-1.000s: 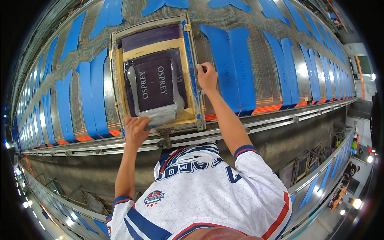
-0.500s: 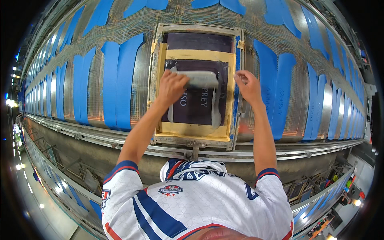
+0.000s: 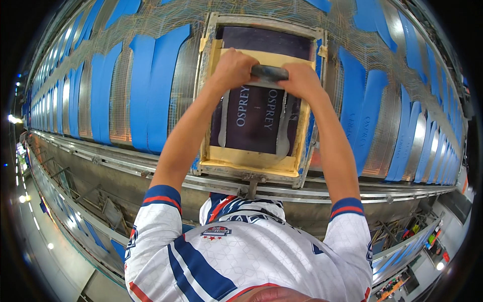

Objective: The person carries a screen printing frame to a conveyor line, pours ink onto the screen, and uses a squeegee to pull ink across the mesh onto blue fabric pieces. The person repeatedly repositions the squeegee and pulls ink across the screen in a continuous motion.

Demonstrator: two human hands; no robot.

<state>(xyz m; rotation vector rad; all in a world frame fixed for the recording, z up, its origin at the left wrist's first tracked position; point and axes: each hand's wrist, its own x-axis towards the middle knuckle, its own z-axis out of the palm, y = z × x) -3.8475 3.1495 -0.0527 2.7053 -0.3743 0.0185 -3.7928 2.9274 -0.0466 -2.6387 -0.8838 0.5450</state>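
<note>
A screen-printing frame (image 3: 266, 21) lies in front of me, its dark mesh (image 3: 257, 132) edged by yellow tape (image 3: 246, 155). Light lettering shows in the mesh, with glossy grey streaks of ink (image 3: 285, 141) along both sides. Across the far part of the mesh I hold a dark-handled squeegee (image 3: 270, 73). My left hand (image 3: 234, 69) is closed round its left end, and my right hand (image 3: 303, 80) round its right end. The squeegee's lower edge is partly hidden by my hands.
Blue fabric pieces (image 3: 156, 90) lie in rows on the long metal table on both sides of the frame. A metal rail (image 3: 126, 160) runs along the table's near edge. Behind me on the left stands another long table (image 3: 75, 201).
My right hand, apart from the squeegee before, has taken hold of its right end. My left hand has moved the squeegee toward the far side. The whole view has shifted slightly.
</note>
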